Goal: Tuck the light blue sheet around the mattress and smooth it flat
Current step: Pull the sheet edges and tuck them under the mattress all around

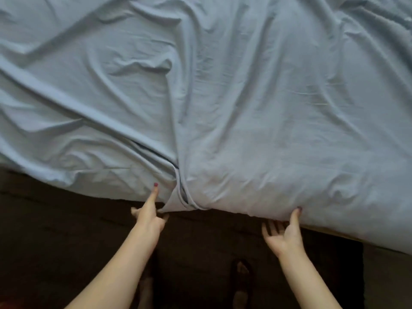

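The light blue sheet (223,97) covers the whole mattress top and is heavily wrinkled, with long folds that gather to a bunched point at the near edge. My left hand (149,214) pinches the hanging hem just left of that bunch, thumb on top of the cloth and fingers under it. My right hand (284,233) holds the hem further right, thumb laid on the sheet and fingers spread below the edge. The mattress itself is hidden under the sheet.
Below the sheet's edge runs the dark side of the bed (66,230). My feet (242,279) stand on the floor close to it. At the lower right a lighter strip of floor (388,279) shows.
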